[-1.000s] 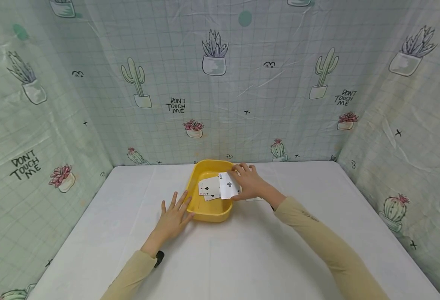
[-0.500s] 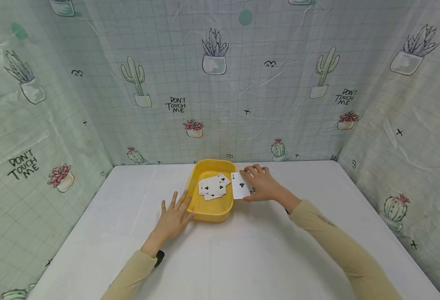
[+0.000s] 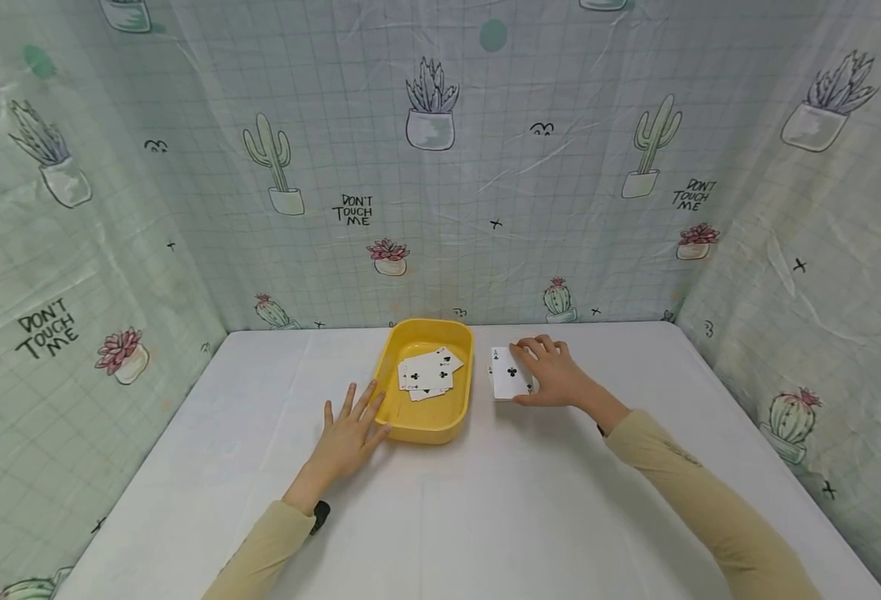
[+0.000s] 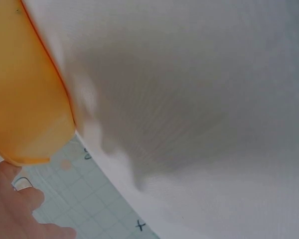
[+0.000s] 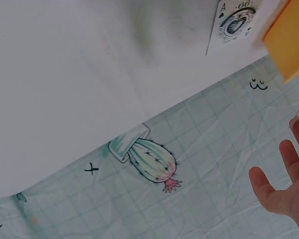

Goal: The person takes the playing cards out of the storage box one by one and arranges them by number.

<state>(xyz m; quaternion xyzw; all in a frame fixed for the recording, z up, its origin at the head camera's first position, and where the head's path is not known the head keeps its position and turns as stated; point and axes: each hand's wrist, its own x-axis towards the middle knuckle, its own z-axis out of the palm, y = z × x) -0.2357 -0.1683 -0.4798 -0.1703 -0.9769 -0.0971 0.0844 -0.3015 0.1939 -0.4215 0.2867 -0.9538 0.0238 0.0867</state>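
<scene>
White table point(image 3: 485, 517) with a tray and cards
A yellow tray point(image 3: 419, 425) stands beside a card pile point(image 3: 506, 375); the left hand point(image 3: 346, 437) lies flat.

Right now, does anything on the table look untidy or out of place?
Only slightly. The cards in the yellow tray lie fanned and crooked, not squared. One card, an ace of clubs, is outside the tray on the table, under the right hand. Nothing seems damaged.

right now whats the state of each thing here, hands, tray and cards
left hand: flat on the table, fingers straight, touching the tray's near left side
right hand: holds the ace of clubs right of the tray
yellow tray: upright on the table, holding cards
cards in the tray: loose overlapping pile, face up
ace of clubs: face up, outside the tray, low over the table
</scene>
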